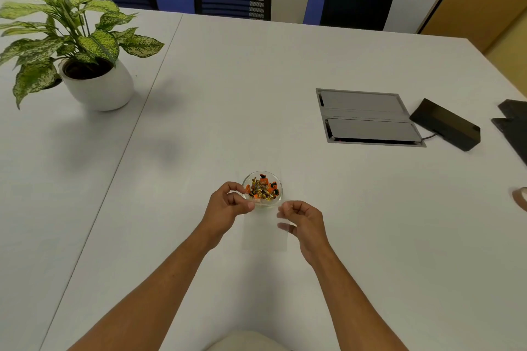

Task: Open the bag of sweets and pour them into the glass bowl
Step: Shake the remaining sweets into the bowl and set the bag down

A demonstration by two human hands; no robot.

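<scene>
A small glass bowl (278, 194) stands on the white table (256, 94), holding several orange, black and gold wrapped sweets (262, 188). Just in front of it, a clear plastic bag (263, 234) with nothing visible inside it hangs flat between my hands. It is almost invisible against the table. My left hand (228, 205) pinches the bag's upper left corner, right beside the bowl's near rim. My right hand (302, 222) has curled fingers closed on the bag's upper right edge.
A potted plant (97, 85) in a white pot stands at the far left. A grey cable hatch (368, 117) is set into the table at the right, with a black box (446, 124) and a cable beside it. A tape roll (520, 198) peeks in at the right edge. Chairs line the far side.
</scene>
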